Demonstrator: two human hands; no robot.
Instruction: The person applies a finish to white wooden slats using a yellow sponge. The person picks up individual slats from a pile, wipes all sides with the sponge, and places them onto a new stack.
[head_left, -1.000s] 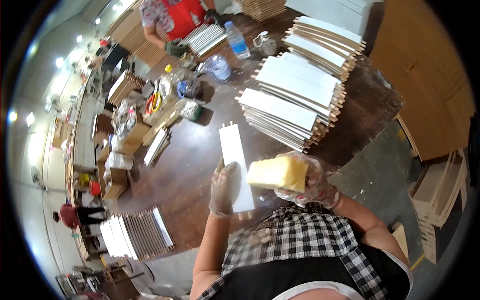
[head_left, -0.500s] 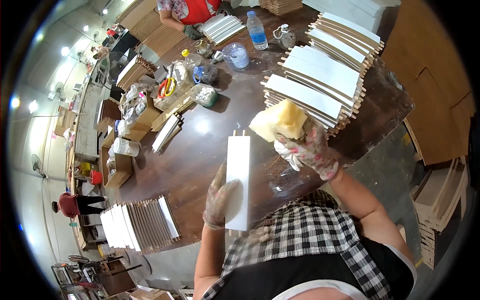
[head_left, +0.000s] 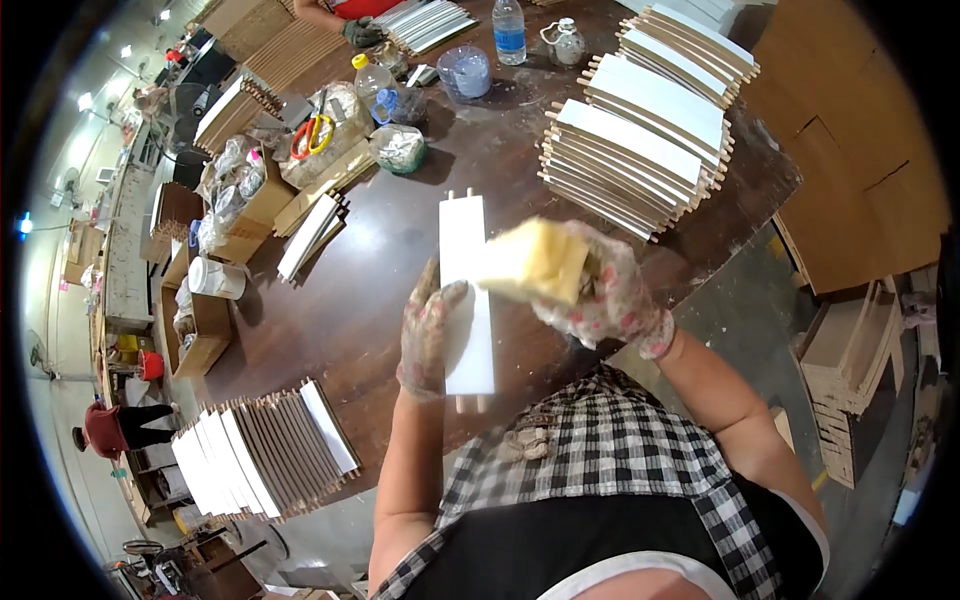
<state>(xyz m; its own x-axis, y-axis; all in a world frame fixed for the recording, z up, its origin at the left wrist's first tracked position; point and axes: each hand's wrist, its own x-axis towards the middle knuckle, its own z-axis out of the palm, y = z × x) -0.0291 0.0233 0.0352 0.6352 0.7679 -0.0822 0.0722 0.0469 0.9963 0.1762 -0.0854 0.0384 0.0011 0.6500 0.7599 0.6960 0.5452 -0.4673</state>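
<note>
A narrow white board (head_left: 463, 235) with wooden dowel pegs at both ends lies lengthwise in front of me over the brown table. My gloved left hand (head_left: 425, 335) grips it by the left edge, thumb across its face. In my gloved right hand (head_left: 610, 290) is a yellow sponge (head_left: 535, 262), blurred a little by motion. It overlaps the board's right edge in view; whether the two touch I cannot tell. Both gloves are pale and stained, with a pinkish pattern.
Stacked white pegged boards (head_left: 640, 140) stand at the right, another row of boards (head_left: 270, 450) at the near left. Along the far side are a water bottle (head_left: 509, 35), a plastic tub (head_left: 465, 75), a jar (head_left: 398, 148) and scissors (head_left: 318, 135). A person's gloved hand (head_left: 361, 32) rests at the back.
The sponge has come left toward the board in my right hand. A white crumpled thing seen beneath that hand earlier no longer shows. My left hand keeps its grip; the whole view has shifted.
</note>
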